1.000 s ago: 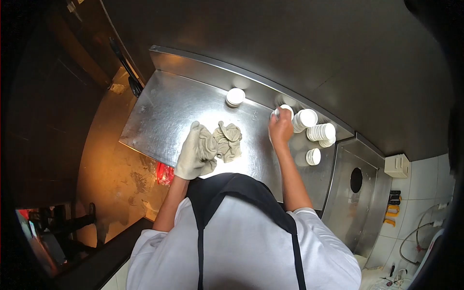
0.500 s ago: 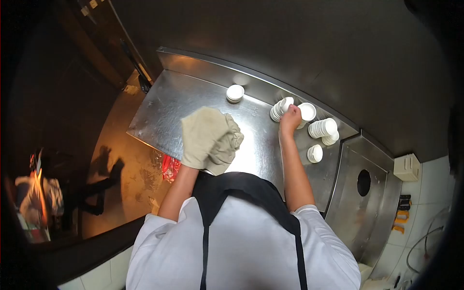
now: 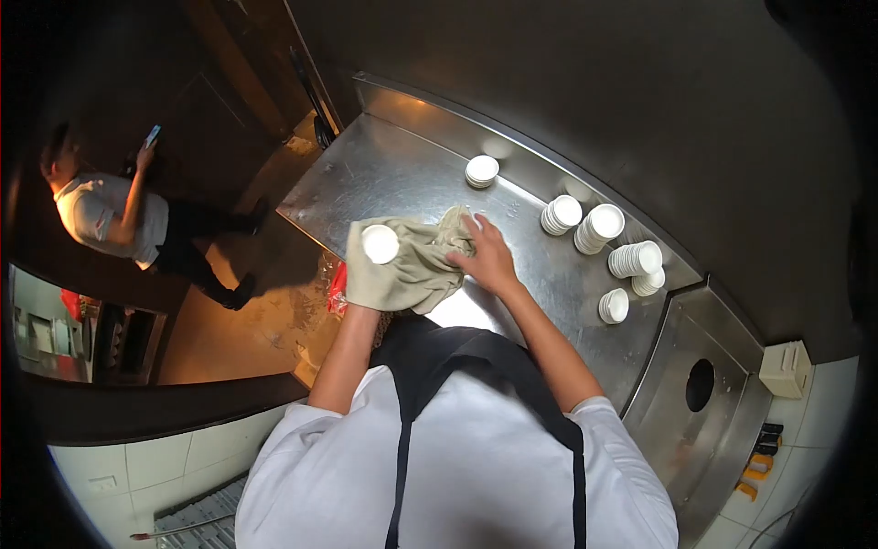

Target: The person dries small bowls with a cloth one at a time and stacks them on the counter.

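A beige cloth (image 3: pixel 416 265) is draped over my left hand (image 3: pixel 366 285), which hides its fingers. Within that cloth-covered hand sits a small white bowl (image 3: pixel 380 244), its round opening facing up. My right hand (image 3: pixel 487 256) is beside the loose, bunched end of the cloth, fingers apart; whether the fingertips touch the fabric I cannot tell. Along the back of the steel counter (image 3: pixel 338 183) stand stacks of similar white bowls: a short stack (image 3: pixel 482 171) lies beyond the cloth, and a taller stack (image 3: pixel 599 229) is farther right.
Right of the counter is a steel basin (image 3: pixel 677 403) with a dark round hole. More bowl stacks (image 3: pixel 634 260) lean near the counter's right end. Another person (image 3: pixel 128 215) stands at the left with a phone. Red plastic (image 3: pixel 337 288) shows below the counter's front edge.
My right hand has left the bowl stacks and come over to the cloth. A white bowl now shows in my cloth-covered left hand. The other person has come into fuller view.
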`<control>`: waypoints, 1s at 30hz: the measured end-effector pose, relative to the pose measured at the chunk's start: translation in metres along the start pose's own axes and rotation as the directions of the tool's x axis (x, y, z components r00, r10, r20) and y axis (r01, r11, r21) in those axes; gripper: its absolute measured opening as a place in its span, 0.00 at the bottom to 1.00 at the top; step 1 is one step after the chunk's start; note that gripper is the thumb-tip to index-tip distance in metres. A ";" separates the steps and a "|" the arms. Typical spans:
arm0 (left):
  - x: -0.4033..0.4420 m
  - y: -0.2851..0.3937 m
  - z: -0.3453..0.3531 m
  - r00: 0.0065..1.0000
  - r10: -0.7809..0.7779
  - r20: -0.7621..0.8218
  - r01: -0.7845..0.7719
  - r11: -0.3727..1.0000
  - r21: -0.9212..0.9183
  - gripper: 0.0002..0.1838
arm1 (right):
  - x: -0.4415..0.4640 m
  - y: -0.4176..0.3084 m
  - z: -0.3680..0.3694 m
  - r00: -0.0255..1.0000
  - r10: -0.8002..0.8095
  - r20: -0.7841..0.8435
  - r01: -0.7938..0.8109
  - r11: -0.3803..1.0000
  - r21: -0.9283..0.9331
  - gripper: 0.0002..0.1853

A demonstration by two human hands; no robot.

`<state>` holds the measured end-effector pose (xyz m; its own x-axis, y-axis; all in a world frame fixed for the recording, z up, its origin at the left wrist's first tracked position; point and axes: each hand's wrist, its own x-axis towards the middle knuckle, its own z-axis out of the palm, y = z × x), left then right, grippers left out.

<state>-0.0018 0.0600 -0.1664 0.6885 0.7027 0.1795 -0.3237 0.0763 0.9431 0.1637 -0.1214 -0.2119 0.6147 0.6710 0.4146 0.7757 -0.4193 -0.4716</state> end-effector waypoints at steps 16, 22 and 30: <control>0.038 -0.053 0.026 0.946 -0.213 0.246 0.271 0.934 -0.234 0.20 | 0.061 -0.102 -0.043 0.885 -0.460 -0.069 0.464 0.884 0.055 0.24; 0.039 -0.051 0.051 0.926 -0.334 0.175 0.374 0.867 -0.329 0.24 | 0.064 -0.096 -0.029 0.991 -0.032 0.127 0.050 0.989 -0.141 0.12; 0.055 -0.038 0.068 0.767 -0.540 0.345 0.641 0.642 -0.420 0.14 | 0.049 -0.073 -0.015 0.962 0.206 0.181 -0.201 0.978 -0.046 0.13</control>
<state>0.0920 0.0476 -0.1732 0.9274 0.2538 -0.2749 -0.0392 0.7967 0.6031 0.1391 -0.0674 -0.1457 0.7252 0.6696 0.1604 0.6421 -0.5734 -0.5089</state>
